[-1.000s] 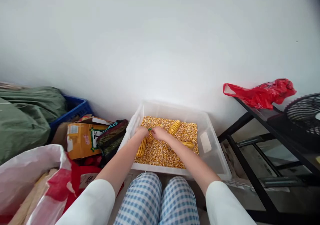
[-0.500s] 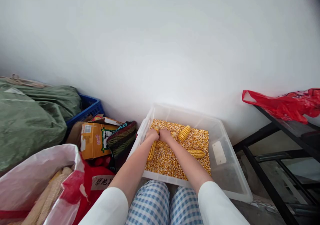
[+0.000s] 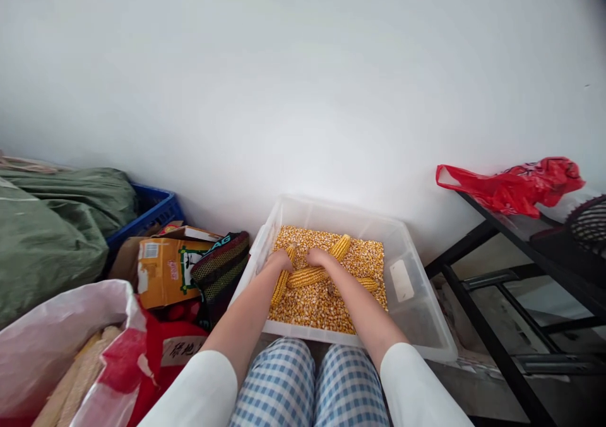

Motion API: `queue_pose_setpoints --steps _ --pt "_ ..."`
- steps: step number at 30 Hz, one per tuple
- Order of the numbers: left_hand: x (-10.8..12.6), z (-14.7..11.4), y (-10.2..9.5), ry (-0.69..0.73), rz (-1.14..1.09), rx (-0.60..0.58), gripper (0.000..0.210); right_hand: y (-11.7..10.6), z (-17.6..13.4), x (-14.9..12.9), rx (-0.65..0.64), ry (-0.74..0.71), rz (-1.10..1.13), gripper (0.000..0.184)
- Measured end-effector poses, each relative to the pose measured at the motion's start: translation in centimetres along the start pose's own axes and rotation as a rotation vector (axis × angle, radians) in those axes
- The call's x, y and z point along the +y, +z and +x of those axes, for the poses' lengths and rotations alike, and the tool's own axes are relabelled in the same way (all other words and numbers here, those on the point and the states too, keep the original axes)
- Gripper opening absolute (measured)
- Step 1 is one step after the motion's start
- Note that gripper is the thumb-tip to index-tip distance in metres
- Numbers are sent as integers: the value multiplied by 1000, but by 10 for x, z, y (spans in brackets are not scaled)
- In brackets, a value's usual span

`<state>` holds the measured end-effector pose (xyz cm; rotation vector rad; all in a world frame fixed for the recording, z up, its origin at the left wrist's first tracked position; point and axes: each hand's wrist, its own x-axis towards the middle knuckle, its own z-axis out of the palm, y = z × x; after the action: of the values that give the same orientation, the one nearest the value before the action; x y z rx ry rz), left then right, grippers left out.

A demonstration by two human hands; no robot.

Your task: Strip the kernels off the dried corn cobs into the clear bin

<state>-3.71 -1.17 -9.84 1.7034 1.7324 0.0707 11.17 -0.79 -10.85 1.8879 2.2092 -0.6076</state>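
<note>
My left hand (image 3: 283, 260) is closed around a yellow ear of corn (image 3: 279, 288), which slants along the left side of a clear plastic bin (image 3: 423, 316). A short way to its right, my right hand (image 3: 316, 257) hovers low with curled fingers; what is in them, if anything, is hidden. Just below that hand lies a second ear of corn (image 3: 303, 278), partly covered by my wrist. Another ear (image 3: 341, 246) rests behind my right forearm, and one more (image 3: 368, 284) shows to the right of it. Loose corn kernels (image 3: 317, 310) cover the bin's floor.
Left of the bin are a black mesh bag (image 3: 220, 272), an orange carton (image 3: 163, 272), a blue crate (image 3: 156, 215) and a red-and-white sack (image 3: 120, 351). A black metal rack (image 3: 478, 310) stands at right with a red plastic bag (image 3: 516, 187) on top. A white wall rises behind.
My right hand has parted from the left hand and the ear it holds, moving a little right. The ear under my right hand shows more fully. The whole view has shifted slightly.
</note>
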Motion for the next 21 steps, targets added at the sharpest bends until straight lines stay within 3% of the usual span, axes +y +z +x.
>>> queue_pose_setpoints --steps 8,11,15,18,21 --pt "14 -10 -19 -3 19 49 60 -15 -35 36 7 -109 140 23" --pt "27 -18 -35 90 -85 26 59 -26 -49 46 157 -121 203 27" --pt "54 -41 -59 274 -488 -151 57 -53 -70 63 450 -118 343 40" --pt "84 -62 -68 381 -856 -287 48 -76 -92 76 710 -172 736 44" --pt "119 -75 -63 431 -1174 -332 37 -97 -117 84 809 -217 1238 43"
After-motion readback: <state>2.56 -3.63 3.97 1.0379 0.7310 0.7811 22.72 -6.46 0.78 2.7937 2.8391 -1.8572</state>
